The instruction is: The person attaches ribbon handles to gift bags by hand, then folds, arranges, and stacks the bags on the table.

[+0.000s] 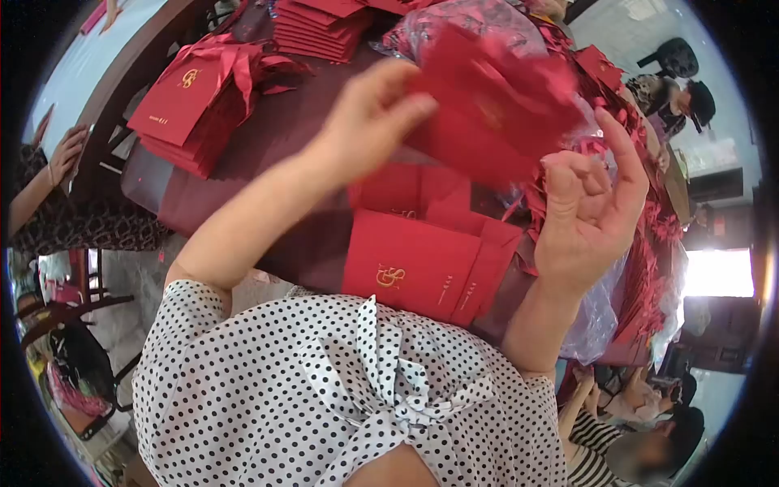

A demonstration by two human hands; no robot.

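My left hand [375,118] pinches the edge of a red paper gift bag [462,122], which is lifted above the table and smeared by motion. A ribbon and a faint gold mark show on it. To the right of that bag, my right hand [592,211] is open, its fingers apart and curved, with nothing in it. Below both hands lie flat red gift bags [414,260] with a gold emblem and small lettering, close to my body. Another red bag [385,183] lies partly under them.
A stack of red bags with ribbons [182,105] stands at the left on the dark table [280,122]. More folded bags [320,28] are piled at the back. Clear plastic wrapping [466,28] and many red ribbons [649,252] cover the right side. Other people sit around.
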